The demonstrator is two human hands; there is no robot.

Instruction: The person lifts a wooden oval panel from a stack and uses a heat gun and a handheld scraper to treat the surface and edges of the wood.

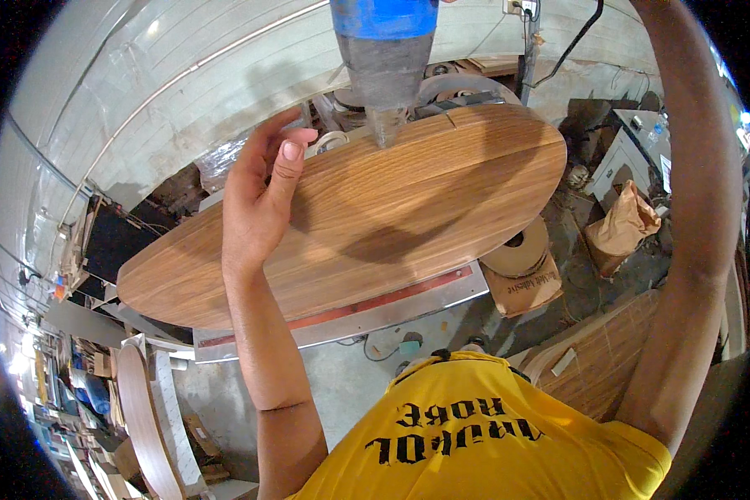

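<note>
A long oval wooden board (392,217) with brown grain lies across the middle of the head view. My left hand (262,196) is over its far left part, thumb raised and fingers loosely curved and apart, with nothing seen in them. Whether it touches the board I cannot tell. A blue and dark grey tapered tool (387,54), like a heat gun, points its narrow nozzle down at the board's far edge. My right arm (696,208) reaches up out of the picture. Only a sliver of skin shows beside the tool, so the right hand's grip is hidden.
Beneath the board runs a metal ledge (425,293) with a red strip. A coiled roll of banding (517,254) rests on a cardboard box (525,292). A brown paper bag (621,229) stands at right, another wooden panel (604,358) below. Curved boards (146,417) lean at lower left.
</note>
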